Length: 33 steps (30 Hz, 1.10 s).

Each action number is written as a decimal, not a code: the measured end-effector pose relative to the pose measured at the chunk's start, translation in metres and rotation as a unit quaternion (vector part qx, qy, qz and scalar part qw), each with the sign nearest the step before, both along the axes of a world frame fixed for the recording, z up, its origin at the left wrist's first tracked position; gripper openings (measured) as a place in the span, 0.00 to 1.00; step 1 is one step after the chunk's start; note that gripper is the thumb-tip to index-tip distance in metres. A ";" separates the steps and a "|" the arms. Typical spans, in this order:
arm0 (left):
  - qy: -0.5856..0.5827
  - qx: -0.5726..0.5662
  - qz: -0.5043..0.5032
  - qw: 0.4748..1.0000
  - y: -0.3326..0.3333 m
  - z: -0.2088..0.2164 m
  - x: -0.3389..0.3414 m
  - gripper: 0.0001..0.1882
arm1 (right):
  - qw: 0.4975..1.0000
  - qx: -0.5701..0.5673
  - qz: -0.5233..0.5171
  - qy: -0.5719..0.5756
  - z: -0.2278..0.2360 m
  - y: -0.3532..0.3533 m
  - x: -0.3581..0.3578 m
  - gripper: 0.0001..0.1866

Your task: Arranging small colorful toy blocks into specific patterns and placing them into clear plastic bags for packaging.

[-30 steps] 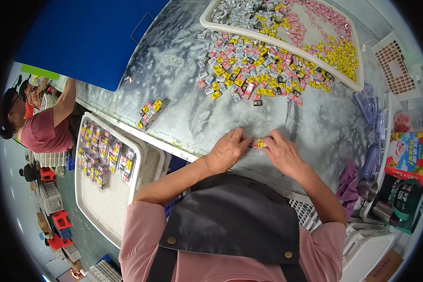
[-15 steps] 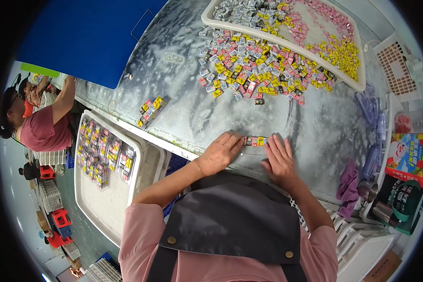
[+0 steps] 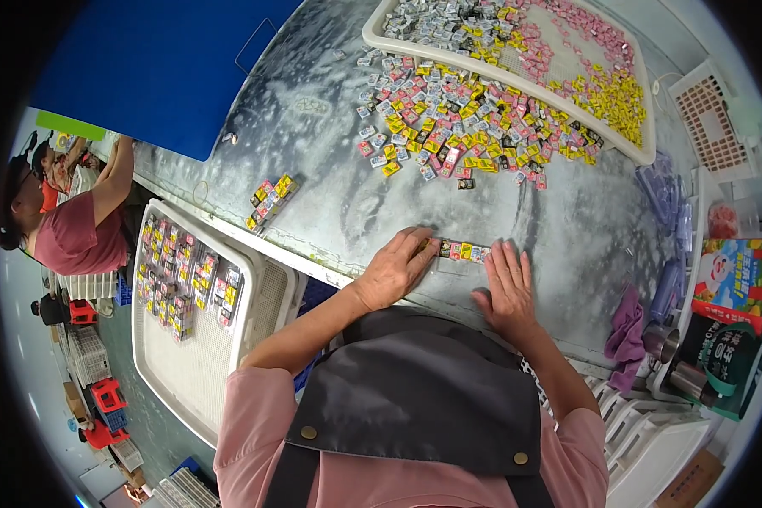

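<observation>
A short row of small coloured blocks (image 3: 463, 251), pink, yellow, black and white, lies on the grey table right in front of me. My left hand (image 3: 400, 267) is at the row's left end, its fingers bent and pressed together around that end, which they partly hide. At the other end, my right hand (image 3: 508, 284) lies with fingers stretched out, fingertips against or just beside the last block. A heap of loose similar blocks (image 3: 449, 127) spreads farther back on the table. To the left, near the table edge, stands a small group of blocks (image 3: 271, 201) packed together.
A white tray (image 3: 516, 74) of sorted loose blocks stands behind the heap. At left, another white tray (image 3: 186, 398) holds several packed groups. A blue board (image 3: 152, 76) covers the far left. A purple cloth (image 3: 626, 334) lies right. A co-worker (image 3: 80, 220) stands beyond the left edge.
My right hand has shifted slightly right, and more of the row shows between my hands. My left hand stays at the left end, its fingers a little more bent.
</observation>
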<state>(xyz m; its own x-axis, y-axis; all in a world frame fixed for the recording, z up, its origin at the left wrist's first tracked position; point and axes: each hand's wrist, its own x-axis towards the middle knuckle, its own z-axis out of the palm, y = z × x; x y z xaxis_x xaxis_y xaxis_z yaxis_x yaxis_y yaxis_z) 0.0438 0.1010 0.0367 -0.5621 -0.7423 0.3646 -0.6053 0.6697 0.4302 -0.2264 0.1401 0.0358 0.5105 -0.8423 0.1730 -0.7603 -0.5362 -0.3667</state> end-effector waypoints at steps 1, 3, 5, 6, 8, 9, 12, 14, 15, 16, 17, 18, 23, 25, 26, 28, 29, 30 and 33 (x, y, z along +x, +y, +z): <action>-0.001 0.006 0.000 1.000 0.000 -0.001 0.000 0.23 | 1.000 -0.004 -0.002 0.008 -0.003 0.000 -0.001 0.36; -0.003 -0.004 0.005 1.000 0.000 -0.002 -0.003 0.25 | 1.000 -0.006 -0.003 0.015 -0.001 -0.001 0.002 0.38; -0.005 -0.012 0.008 1.000 0.004 -0.002 -0.007 0.26 | 1.000 0.002 0.021 0.009 0.006 -0.007 0.011 0.41; -0.035 0.009 -0.008 0.999 0.004 0.005 -0.010 0.30 | 1.000 0.003 0.020 0.009 0.009 -0.010 0.017 0.41; -0.064 0.030 -0.024 0.997 0.005 0.005 -0.015 0.34 | 0.998 0.036 0.043 0.018 0.013 -0.015 0.026 0.45; -0.090 0.060 -0.035 0.994 0.004 0.004 -0.017 0.36 | 0.997 0.058 0.045 0.036 0.008 -0.017 0.027 0.47; -0.129 0.087 -0.042 0.987 0.002 0.004 -0.016 0.39 | 0.996 0.061 0.051 0.035 0.007 -0.020 0.027 0.47; -0.130 0.090 -0.048 0.986 0.002 0.002 -0.015 0.38 | 0.997 0.062 0.047 0.027 0.013 -0.020 0.029 0.44; -0.130 0.087 -0.048 0.987 0.002 0.002 -0.015 0.38 | 0.997 0.067 0.041 0.020 0.016 -0.020 0.030 0.40; -0.109 0.081 -0.045 0.990 0.001 0.002 -0.015 0.37 | 0.997 0.063 0.040 0.020 0.014 -0.024 0.027 0.40; -0.089 0.075 -0.042 0.992 0.000 0.002 -0.015 0.36 | 0.998 0.058 0.034 -0.017 0.009 -0.033 0.022 0.34; -0.088 0.073 -0.043 0.992 -0.005 0.002 -0.016 0.36 | 0.997 0.055 0.026 -0.055 0.005 -0.040 0.019 0.29; -0.024 0.005 0.097 0.995 -0.076 0.006 -0.023 0.29 | 0.985 -0.002 -0.058 -0.161 0.018 -0.110 0.045 0.16; -0.024 -0.017 0.131 0.991 -0.096 0.000 -0.028 0.28 | 0.984 0.009 -0.118 -0.137 0.016 -0.133 0.063 0.14; -0.045 -0.037 0.133 0.989 -0.101 -0.011 -0.029 0.28 | 0.984 0.005 -0.114 -0.138 0.012 -0.140 0.065 0.14; -0.066 -0.055 0.134 0.987 -0.102 -0.019 -0.028 0.28 | 0.990 0.027 -0.115 -0.077 0.005 -0.147 0.068 0.13; -0.062 -0.040 0.105 0.992 -0.098 -0.023 -0.026 0.27 | 0.990 0.030 -0.108 -0.085 0.003 -0.146 0.062 0.12; -0.058 -0.021 0.076 0.995 -0.092 -0.026 -0.024 0.26 | 0.990 0.033 -0.109 -0.085 -0.001 -0.142 0.054 0.12; -0.009 -0.012 0.075 0.997 -0.076 -0.012 -0.020 0.26 | 0.992 0.003 -0.023 -0.121 -0.003 -0.130 0.030 0.15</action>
